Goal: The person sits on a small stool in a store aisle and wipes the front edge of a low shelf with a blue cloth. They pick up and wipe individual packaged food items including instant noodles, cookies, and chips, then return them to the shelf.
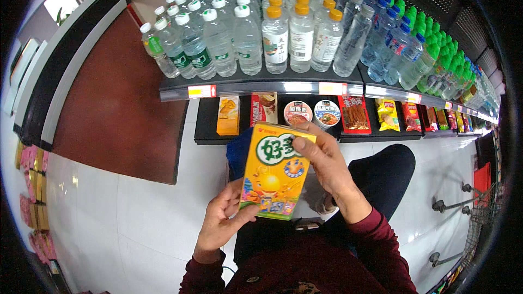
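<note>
A yellow snack carton (271,175) with a cartoon figure and large printed characters is held tilted in front of my body. My left hand (224,214) grips its lower left corner, thumb across the front. At the upper right edge, my right hand (327,159) holds it with the thumb on the printed face. Beyond the carton, the low shelf bears an orange box (228,115), a red box (263,108), two round instant-noodle tubs (298,112) and a red snack bag (354,114). Something dark blue (238,151) is partly hidden behind the carton.
Rows of water bottles (249,49) stand on the upper shelf, whose front rail carries price tags (333,88). A wire shopping cart (484,208) with casters is at the right. A brown-red panel (118,102) and pink-and-gold packages (39,196) lie to the left.
</note>
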Demonstrator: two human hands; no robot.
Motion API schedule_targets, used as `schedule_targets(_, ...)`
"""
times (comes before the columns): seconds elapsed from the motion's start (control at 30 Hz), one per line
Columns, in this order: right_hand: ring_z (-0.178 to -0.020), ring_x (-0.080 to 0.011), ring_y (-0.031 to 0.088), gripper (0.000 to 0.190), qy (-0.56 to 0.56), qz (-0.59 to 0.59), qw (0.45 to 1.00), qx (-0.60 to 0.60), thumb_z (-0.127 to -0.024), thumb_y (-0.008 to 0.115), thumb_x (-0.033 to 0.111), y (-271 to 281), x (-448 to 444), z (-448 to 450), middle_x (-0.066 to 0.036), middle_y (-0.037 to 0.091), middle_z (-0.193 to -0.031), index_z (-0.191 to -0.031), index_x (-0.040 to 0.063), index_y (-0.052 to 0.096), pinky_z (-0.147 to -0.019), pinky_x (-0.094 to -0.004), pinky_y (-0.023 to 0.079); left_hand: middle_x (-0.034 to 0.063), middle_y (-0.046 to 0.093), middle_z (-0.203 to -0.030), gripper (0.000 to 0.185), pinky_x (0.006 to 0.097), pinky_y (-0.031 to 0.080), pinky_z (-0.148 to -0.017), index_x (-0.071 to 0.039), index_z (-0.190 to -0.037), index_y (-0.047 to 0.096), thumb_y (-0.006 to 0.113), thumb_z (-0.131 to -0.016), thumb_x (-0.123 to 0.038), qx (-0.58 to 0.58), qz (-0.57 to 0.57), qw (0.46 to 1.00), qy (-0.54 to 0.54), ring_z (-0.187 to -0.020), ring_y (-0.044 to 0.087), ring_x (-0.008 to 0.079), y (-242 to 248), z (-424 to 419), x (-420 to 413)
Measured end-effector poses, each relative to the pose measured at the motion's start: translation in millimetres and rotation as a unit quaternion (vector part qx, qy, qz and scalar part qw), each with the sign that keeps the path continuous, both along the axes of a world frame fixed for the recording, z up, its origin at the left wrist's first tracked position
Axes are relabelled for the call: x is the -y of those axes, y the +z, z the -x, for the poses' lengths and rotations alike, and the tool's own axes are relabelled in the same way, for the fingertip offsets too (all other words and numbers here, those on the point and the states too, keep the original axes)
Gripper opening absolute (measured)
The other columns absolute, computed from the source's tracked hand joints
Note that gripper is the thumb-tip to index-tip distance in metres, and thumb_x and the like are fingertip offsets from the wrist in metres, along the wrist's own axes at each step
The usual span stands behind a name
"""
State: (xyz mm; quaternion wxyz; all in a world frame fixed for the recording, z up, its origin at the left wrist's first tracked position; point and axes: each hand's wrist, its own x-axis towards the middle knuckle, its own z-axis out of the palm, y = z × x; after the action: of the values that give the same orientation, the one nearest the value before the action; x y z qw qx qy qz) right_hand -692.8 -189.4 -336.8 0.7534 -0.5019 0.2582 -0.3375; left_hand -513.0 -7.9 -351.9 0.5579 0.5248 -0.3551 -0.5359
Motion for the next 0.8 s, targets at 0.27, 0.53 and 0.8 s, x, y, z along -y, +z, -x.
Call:
schedule_targets(0.27,-0.11,-0.0165,0.06,0.051,-0.051,0.211,0.967,-0.134,-0.096,0.072,0.019,-33.5,15.3,2.3,-0.01,0.064,-0.121,-0.141,0.004,0.052,-0.093,-0.0327,0.051,0.0116,0.068,-0.12,0.043,0.0323,0.062,-0.074,-0.001,-0.135,0.052,0.061,-0.101,-0.026,-0.074,0.05,0.961,0.261,-0.106,0.069,0.0199,-60.9,-77.1,-26.2)
schedule_targets(0.53,-0.119,-0.0235,0.057,0.064,-0.027,0.102,0.965,-0.239,-0.094,0.075,0.033,-86.2,2.9,18.0,-0.019,0.06,-0.13,-0.142,-0.002,0.049,-0.099,-0.0372,0.049,-0.0034,0.065,-0.105,0.051,0.0275,0.041,-0.075,-0.013,-0.124,0.065,0.075,-0.09,-0.05,-0.078,-0.092,0.913,0.39,-0.092,0.057,0.011,-227.5,-194.0,21.4)
schedule_targets(0.8,-0.114,-0.02,0.061,0.051,-0.009,0.051,0.971,-0.233,-0.096,0.074,0.028,-100.6,2.6,15.1,-0.013,0.066,-0.122,-0.133,-0.003,0.058,-0.1,-0.0363,0.049,-0.0077,0.059,-0.085,0.043,0.026,0.038,-0.066,-0.02,-0.11,0.071,0.079,-0.086,-0.054,-0.078,-0.161,0.891,0.418,-0.077,0.053,0.0054,-329.5,-265.8,119.9)
